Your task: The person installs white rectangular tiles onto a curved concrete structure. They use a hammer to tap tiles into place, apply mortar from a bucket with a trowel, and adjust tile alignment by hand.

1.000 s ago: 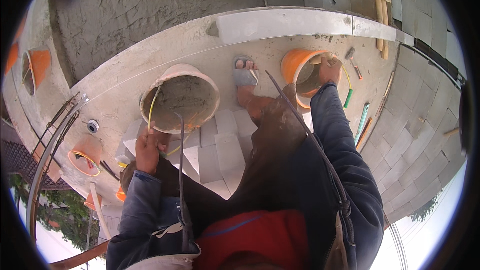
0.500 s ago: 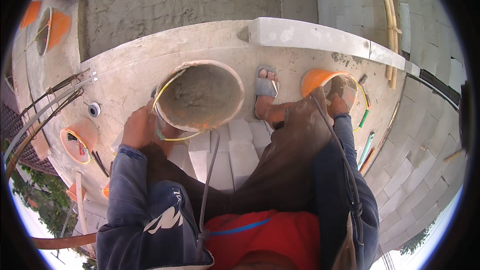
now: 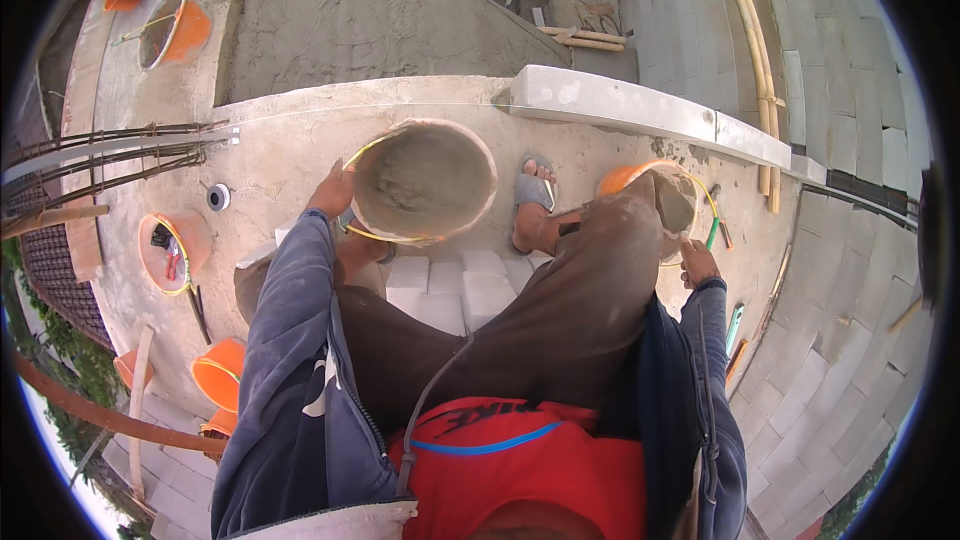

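Note:
A large bucket (image 3: 478, 210) of wet grey mortar (image 3: 415, 180) stands in front of me, its yellow handle lying along the rim. My left hand (image 3: 333, 190) is closed on the left side of that rim. At the right, beyond my knee, is an orange bucket (image 3: 622, 178) with grey material inside, partly hidden by my trouser leg. My right hand (image 3: 698, 263) is at its near rim, fingers curled; whatever they hold, if anything, is hidden. Pale blocks (image 3: 487, 295) lie between my legs, and a sandalled foot (image 3: 535, 185) rests between the two buckets.
A row of pale blocks (image 3: 620, 103) runs along the far ledge edge beside a stretched string. To the left are a tool bucket (image 3: 165, 250), a small round reel (image 3: 218, 197), rebar (image 3: 120, 150) and another orange bucket (image 3: 218, 375). Bamboo poles (image 3: 752, 50) lean at the far right.
My right hand has drawn back out of the orange bucket to its near rim. My left hand still grips the mortar bucket, now higher on its side. The view has shifted.

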`<action>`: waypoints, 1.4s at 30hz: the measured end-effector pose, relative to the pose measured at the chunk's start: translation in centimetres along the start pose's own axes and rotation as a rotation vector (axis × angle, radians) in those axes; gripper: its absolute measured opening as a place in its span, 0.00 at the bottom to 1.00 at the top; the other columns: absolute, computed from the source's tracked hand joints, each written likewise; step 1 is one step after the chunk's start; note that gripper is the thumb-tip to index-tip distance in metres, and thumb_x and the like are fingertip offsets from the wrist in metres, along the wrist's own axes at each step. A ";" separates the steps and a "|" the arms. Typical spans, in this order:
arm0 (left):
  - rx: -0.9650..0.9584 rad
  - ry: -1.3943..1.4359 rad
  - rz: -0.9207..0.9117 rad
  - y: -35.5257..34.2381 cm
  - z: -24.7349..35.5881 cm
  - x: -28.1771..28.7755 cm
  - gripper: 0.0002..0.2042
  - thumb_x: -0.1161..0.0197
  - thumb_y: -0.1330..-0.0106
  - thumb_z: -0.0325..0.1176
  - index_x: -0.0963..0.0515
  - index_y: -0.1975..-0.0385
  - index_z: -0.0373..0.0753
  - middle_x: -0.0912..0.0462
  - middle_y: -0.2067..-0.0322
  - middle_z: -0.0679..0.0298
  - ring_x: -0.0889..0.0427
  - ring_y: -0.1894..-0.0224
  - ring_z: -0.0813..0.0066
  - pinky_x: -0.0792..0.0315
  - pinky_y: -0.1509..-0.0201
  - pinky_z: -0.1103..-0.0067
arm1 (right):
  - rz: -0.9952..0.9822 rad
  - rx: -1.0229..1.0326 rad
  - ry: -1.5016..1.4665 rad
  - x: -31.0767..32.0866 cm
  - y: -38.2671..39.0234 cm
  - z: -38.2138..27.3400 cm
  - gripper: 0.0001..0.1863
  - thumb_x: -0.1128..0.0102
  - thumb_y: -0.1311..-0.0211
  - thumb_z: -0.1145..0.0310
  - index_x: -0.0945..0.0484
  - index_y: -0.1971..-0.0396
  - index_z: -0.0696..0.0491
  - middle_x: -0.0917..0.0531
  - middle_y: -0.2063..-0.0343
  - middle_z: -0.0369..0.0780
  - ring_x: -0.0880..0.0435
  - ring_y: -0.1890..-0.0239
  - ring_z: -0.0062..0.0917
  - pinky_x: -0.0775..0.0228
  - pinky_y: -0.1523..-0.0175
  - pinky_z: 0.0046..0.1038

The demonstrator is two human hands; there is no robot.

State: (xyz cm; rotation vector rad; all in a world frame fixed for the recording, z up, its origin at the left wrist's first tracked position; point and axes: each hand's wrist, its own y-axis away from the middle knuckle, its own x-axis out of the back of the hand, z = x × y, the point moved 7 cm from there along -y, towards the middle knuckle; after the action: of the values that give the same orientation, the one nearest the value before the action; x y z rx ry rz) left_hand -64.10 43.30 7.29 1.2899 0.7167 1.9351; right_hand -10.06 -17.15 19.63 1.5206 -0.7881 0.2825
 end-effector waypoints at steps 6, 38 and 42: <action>-0.103 0.114 0.082 -6.4 -3.4 -2.5 0.38 0.58 0.18 0.62 0.31 0.25 0.32 0.29 0.28 0.36 0.30 0.25 0.39 0.37 0.21 0.60 | -0.015 0.317 -0.452 5.1 5.0 -0.6 0.21 0.51 0.15 0.50 0.26 0.38 0.49 0.19 0.73 0.38 0.24 0.82 0.21 0.28 0.77 0.26; -0.079 0.110 0.351 1.1 5.3 0.0 0.36 0.48 0.25 0.69 0.12 0.55 0.36 0.10 0.58 0.43 0.12 0.50 0.40 0.25 0.42 0.51 | -0.303 1.041 1.307 -38.1 13.2 -29.4 0.18 0.53 0.19 0.60 0.32 0.39 0.54 0.14 0.49 0.58 0.13 0.44 0.56 0.23 0.40 0.54; -0.178 0.100 0.420 2.6 8.6 -0.3 0.37 0.48 0.25 0.70 0.11 0.57 0.35 0.11 0.60 0.41 0.12 0.52 0.39 0.21 0.46 0.56 | -0.307 0.849 1.054 -41.9 9.3 -27.5 0.22 0.54 0.21 0.60 0.34 0.36 0.57 0.14 0.52 0.61 0.13 0.48 0.58 0.23 0.41 0.54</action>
State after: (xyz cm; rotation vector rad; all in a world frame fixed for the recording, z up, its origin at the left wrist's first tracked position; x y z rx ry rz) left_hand -56.60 42.10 12.11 1.3147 0.3244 2.3516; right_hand -38.71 22.32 4.82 1.8922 0.4773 1.1628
